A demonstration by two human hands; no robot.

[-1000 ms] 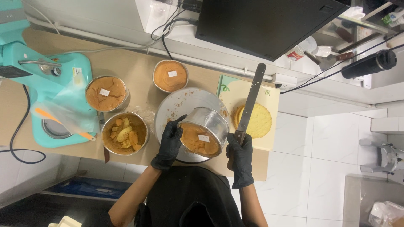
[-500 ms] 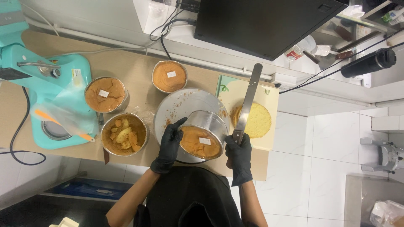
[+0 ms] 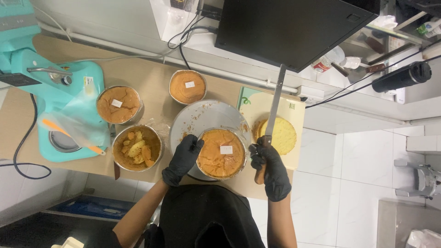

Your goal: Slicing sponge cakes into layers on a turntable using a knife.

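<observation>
The fingers of the left hand (image 3: 183,158) are curled around the left wall of a round metal cake tin (image 3: 222,153), with the fingertips on its rim, so this hand grips the tin. The hand wears a black glove, and the bare forearm goes down and to the left from it, toward the body. The tin sits directly against the fingers, on their right side, and it is filled with an orange-brown cake that has 1 small white label on top.

The fingers of the right hand (image 3: 271,169), also in a black glove, are closed around the wooden handle of a long knife (image 3: 274,108). The wrist is straight and the forearm goes down from it. The blade points up and away from the body, and it passes over the left edge of a flat yellow cake layer (image 3: 285,136). The knife handle is just to the right of the tin; I cannot tell if they touch.

The tin rests on the front edge of a round grey turntable (image 3: 202,117). The yellow layer lies on a pale cutting board (image 3: 297,110), to the right of the tin. To the left of the tin stands a bowl with cake scraps (image 3: 137,148). Behind the tin, further from the person, are 2 more tins with brown cake (image 3: 118,104) (image 3: 187,86). Far to the left of the tin is a turquoise stand mixer (image 3: 55,96).
</observation>
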